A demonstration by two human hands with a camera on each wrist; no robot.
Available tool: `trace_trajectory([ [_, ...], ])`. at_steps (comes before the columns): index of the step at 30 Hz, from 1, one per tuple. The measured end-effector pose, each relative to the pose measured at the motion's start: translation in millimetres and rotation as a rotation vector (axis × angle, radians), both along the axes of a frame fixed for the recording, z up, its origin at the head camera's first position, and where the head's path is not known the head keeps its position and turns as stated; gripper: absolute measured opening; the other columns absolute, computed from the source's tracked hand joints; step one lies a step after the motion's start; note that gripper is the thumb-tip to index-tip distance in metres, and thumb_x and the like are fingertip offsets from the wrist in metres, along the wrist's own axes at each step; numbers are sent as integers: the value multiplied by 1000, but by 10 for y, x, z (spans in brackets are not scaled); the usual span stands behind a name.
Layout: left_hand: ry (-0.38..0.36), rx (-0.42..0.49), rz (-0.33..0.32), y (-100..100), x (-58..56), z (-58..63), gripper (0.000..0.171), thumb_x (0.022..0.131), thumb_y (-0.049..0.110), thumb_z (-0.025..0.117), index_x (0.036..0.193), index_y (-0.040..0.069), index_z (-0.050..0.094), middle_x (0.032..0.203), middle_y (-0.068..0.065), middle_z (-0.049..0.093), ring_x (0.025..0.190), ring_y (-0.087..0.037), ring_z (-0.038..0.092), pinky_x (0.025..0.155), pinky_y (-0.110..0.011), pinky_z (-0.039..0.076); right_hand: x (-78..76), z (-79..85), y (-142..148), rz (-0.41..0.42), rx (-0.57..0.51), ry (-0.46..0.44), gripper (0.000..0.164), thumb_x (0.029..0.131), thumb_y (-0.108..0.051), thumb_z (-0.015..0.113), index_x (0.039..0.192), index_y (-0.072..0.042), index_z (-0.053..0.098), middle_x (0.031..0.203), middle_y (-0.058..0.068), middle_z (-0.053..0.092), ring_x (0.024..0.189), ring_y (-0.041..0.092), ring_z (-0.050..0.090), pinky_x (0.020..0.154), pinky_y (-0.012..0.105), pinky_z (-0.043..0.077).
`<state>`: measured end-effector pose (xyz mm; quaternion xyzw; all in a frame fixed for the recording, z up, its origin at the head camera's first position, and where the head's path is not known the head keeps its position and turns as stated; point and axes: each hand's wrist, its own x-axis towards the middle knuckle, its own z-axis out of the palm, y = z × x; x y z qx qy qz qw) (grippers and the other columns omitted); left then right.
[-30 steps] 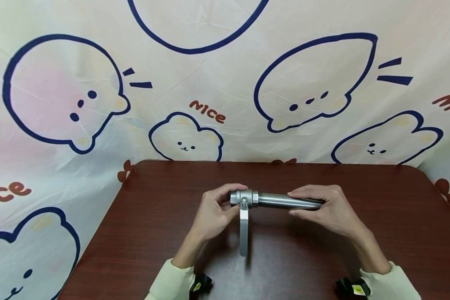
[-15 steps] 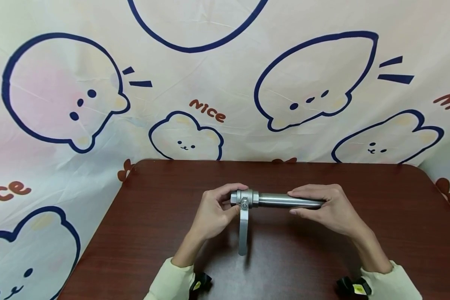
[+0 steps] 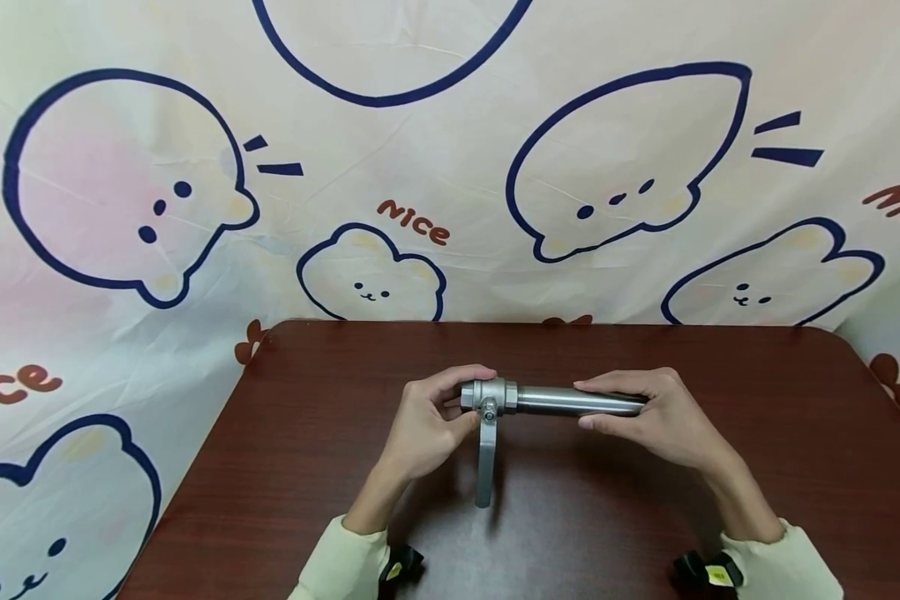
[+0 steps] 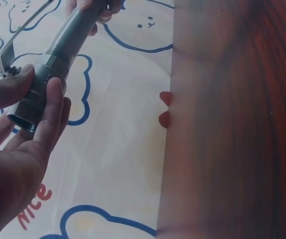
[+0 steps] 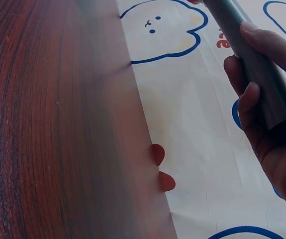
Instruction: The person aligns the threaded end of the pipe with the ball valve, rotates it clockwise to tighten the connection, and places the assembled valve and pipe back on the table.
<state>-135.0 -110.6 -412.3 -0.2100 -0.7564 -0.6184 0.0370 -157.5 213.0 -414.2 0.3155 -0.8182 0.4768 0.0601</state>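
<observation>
- While both hands share one joined piece below the centre of the head view, the left hand (image 3: 427,429) pinches the ball valve (image 3: 482,390) between thumb and fingers.
- Further right in that frame, the right hand (image 3: 667,417) grips the far end of the metal pipe (image 3: 555,400), thumb along its lower side and fingers along its upper side.
- The lever handle (image 3: 486,467) points towards the bottom of the head view, crosswise to the pipe; whether the left thumb touches its root cannot be told.
- At the upper left of the left wrist view, a ridged band (image 4: 58,50), apparently thread, shows beside the valve; how deeply the parts are joined is hidden.
- Valve and pipe seem raised over the brown table (image 3: 330,375), so both grips probably need to share the weight.
- The step in hand looks like steadying the pair: best to hold valve and pipe on one straight line, since a sagging end could strain the joint.
- For any twist, it would be wise to brace the valve body, not the lever, and turn the pipe about its own axis.
</observation>
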Motion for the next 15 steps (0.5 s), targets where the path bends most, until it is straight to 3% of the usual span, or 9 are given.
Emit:
trace_trajectory([
  [15, -3, 24, 16, 7, 9, 1, 54, 85, -21, 70, 131, 7, 74, 121, -15, 76, 91, -15, 68, 78, -25, 63, -11, -10, 26, -12, 6, -149, 38, 91, -12, 87, 127, -20, 80, 110, 3, 81, 78, 12, 68, 69, 28, 60],
])
